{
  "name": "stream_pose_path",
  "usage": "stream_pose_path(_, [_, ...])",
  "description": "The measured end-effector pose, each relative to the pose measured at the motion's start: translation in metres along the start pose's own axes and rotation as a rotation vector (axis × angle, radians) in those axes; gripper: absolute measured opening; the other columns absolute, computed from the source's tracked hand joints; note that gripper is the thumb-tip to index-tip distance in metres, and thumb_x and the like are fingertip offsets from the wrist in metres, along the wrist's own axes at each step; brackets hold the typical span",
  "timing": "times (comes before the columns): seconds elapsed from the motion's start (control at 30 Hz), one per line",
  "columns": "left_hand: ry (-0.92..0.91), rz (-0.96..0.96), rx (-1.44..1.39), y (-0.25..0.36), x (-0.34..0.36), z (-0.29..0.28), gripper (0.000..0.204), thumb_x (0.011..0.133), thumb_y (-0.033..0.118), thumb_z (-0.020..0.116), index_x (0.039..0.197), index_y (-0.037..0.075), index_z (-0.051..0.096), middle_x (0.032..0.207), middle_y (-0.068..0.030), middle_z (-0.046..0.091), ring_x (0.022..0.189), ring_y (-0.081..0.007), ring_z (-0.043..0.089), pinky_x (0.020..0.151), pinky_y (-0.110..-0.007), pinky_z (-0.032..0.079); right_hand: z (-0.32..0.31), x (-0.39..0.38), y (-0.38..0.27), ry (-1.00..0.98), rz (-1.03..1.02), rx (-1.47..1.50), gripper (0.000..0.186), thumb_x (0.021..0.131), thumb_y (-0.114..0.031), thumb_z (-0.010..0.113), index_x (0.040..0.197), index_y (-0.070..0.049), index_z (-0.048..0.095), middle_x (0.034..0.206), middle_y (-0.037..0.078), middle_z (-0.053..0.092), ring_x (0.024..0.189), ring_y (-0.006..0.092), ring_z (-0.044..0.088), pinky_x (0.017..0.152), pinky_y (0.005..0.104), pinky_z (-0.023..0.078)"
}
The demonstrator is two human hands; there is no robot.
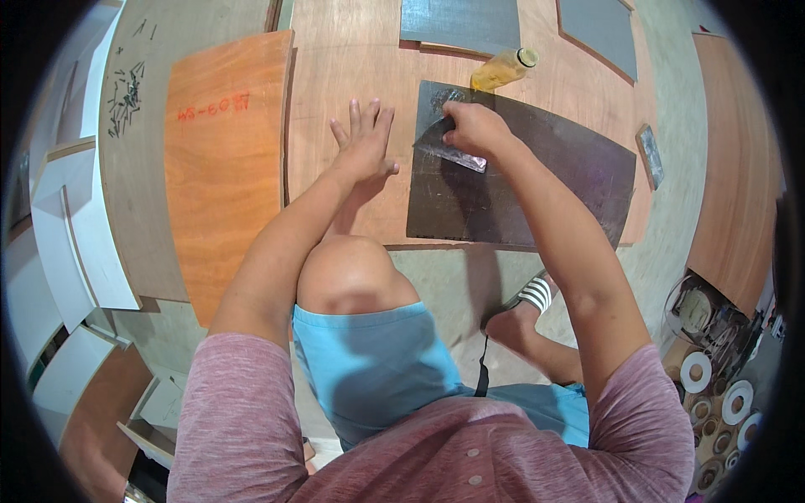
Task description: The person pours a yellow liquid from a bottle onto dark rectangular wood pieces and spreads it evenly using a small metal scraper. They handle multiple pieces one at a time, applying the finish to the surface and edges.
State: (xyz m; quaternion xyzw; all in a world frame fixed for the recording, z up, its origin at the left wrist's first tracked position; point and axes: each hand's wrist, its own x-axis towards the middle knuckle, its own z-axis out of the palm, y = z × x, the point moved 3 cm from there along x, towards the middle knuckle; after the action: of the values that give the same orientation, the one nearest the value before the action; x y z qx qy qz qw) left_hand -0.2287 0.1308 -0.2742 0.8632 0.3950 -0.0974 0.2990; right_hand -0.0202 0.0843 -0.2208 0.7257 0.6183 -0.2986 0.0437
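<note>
My left hand (363, 144) is over the pale plywood board (335, 214), fingers spread and holding nothing. My right hand (476, 130) grips a flat spreader (457, 158) with a dark face and shiny silvery lower edge, over a dark brown sheet (570, 184) lying on that board. The sheet has a greyish, glossy patch near its top-left corner, partly behind the tool. A bottle of yellow liquid (499, 71) is just beyond the sheet. My bent left knee is below my left hand.
An orange plywood panel (222, 184) lies left, beside scattered screws or nails (126, 96). Grey panels (459, 21) are at the top, a small smeared block (650, 155) at right. White-faced boards (75, 218) stand far left; a wooden panel (725, 168) and several rolls (738, 402) are far right.
</note>
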Motion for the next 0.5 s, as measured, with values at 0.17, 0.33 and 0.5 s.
stream_pose_path(0.17, [0.001,-0.010,0.011,-0.002,0.000,0.002,0.113,0.067,0.032,0.089,0.156,0.012,0.022,0.164,-0.0201,0.011,0.150,-0.0503,-0.003,0.108,-0.081,0.002,-0.018,0.001,0.011,0.139,0.209,0.184,0.043,0.081,-0.022,0.071,0.120,-0.005,0.064,0.115,0.021,0.069,0.110,0.0370,0.065,0.091,0.0473,0.051])
stream_pose_path(0.33, [0.010,-0.020,-0.002,0.001,-0.002,0.001,0.114,0.067,0.032,0.089,0.157,0.011,0.022,0.164,-0.0197,0.011,0.151,-0.0495,-0.004,0.108,-0.080,0.001,0.003,0.004,0.001,0.041,0.161,0.195,0.048,0.076,-0.020,0.075,0.120,-0.003,0.064,0.114,0.022,0.069,0.110,0.0372,0.065,0.094,0.0454,0.051])
stream_pose_path(0.5, [-0.050,-0.052,-0.039,0.010,-0.007,-0.013,0.105,0.074,0.025,0.085,0.156,0.007,0.022,0.165,-0.0191,0.011,0.152,-0.0451,-0.005,0.113,-0.074,-0.004,-0.007,0.015,0.010,0.239,0.358,0.345,0.050,0.077,-0.021,0.074,0.120,0.000,0.063,0.115,0.025,0.068,0.110,0.0389,0.065,0.094,0.0461,0.050])
